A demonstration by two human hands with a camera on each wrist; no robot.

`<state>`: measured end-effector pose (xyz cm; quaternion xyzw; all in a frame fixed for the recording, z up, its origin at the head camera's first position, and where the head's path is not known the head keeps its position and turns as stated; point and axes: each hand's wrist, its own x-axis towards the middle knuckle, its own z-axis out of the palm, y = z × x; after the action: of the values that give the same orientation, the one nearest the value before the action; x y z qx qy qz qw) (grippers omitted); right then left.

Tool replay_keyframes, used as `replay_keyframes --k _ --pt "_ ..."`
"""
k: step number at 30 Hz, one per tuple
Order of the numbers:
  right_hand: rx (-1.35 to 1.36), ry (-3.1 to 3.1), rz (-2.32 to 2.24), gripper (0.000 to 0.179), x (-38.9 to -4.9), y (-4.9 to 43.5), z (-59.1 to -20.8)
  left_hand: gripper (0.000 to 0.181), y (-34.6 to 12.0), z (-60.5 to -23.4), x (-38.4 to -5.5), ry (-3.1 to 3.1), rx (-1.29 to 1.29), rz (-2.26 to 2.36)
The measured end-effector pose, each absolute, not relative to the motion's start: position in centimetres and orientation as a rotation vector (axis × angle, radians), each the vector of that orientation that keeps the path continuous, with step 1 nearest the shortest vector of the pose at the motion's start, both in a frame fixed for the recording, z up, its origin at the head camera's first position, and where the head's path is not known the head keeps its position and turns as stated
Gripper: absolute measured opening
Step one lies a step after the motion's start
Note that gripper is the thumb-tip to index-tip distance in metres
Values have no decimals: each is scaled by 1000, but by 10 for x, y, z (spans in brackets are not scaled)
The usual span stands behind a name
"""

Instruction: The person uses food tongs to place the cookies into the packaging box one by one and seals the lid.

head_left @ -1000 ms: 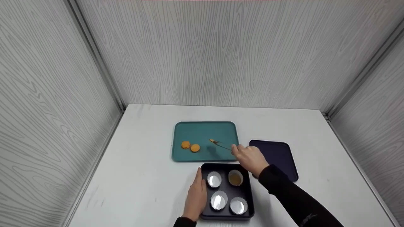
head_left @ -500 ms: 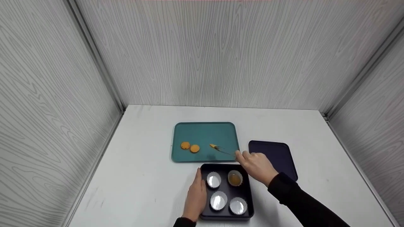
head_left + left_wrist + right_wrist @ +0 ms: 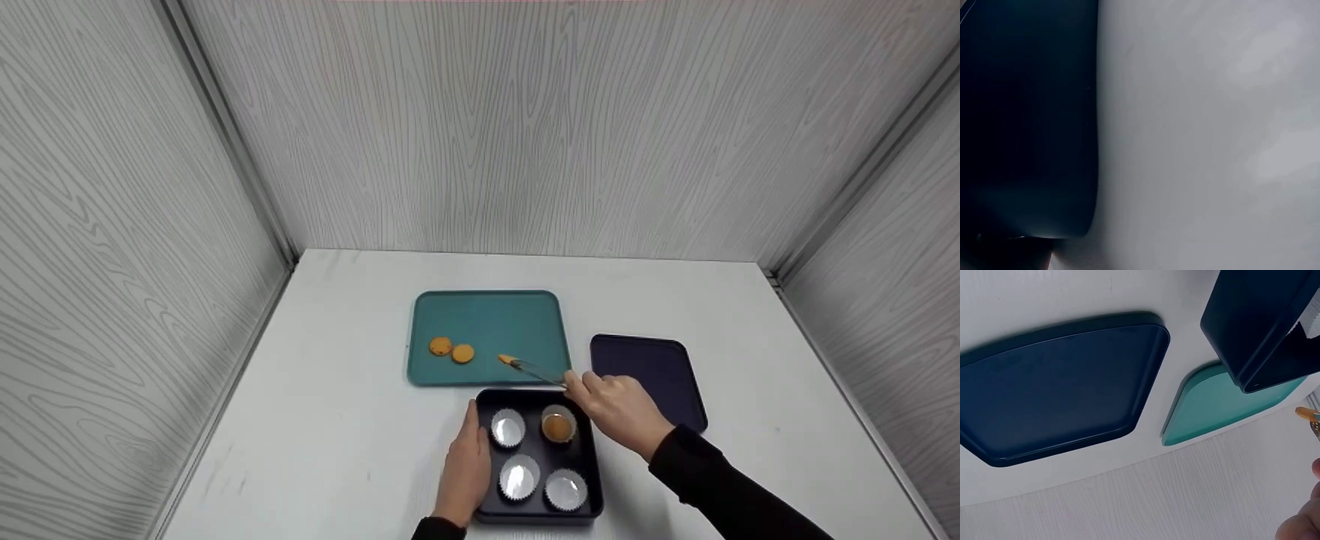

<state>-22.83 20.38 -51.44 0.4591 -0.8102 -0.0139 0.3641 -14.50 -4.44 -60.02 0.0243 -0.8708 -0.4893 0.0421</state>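
My right hand (image 3: 622, 409) holds slim metal tongs (image 3: 541, 374), whose tips grip an orange-brown cookie (image 3: 506, 359) above the near right part of the teal tray (image 3: 495, 307). The cookie (image 3: 1306, 414) also shows at the right edge of the right wrist view. My left hand (image 3: 465, 469) rests against the left wall of a deep dark box (image 3: 534, 512), fingers straight along it. Inside stand several pleated foil-like cups; the back right cup (image 3: 559, 410) contains a round cookie (image 3: 557, 428). The left wrist view shows the box wall (image 3: 1033, 129) but not my fingers.
Two round cookies (image 3: 463, 354) lie side by side on the teal tray's left half. A flat dark tray (image 3: 649, 360) sits right of the teal one, partly behind my right forearm. Wood-patterned panels (image 3: 517, 135) enclose the white table (image 3: 337, 420) at the back and sides.
My right hand has come nearer and slightly right, bringing the tongs and their cookie lower toward the box. The left hand and box stay where they were.
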Motion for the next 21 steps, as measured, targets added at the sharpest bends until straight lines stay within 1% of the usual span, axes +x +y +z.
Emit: replay_keyframes --k 4,8,17,21 --pt "1180 -2083 -35 35 -224 204 -513 52 -45 -600 -145 -2672 74 -1479" --pt "1191 -2073 -37 37 -220 205 -511 52 -45 -599 -146 -2684 83 -1474" --pt "1208 -2041 -21 37 -210 208 -512 52 -44 -600 -146 -2675 89 -1463" --pt "1217 -2040 -21 35 -203 210 -513 52 -44 -601 -146 -2670 98 -1461"
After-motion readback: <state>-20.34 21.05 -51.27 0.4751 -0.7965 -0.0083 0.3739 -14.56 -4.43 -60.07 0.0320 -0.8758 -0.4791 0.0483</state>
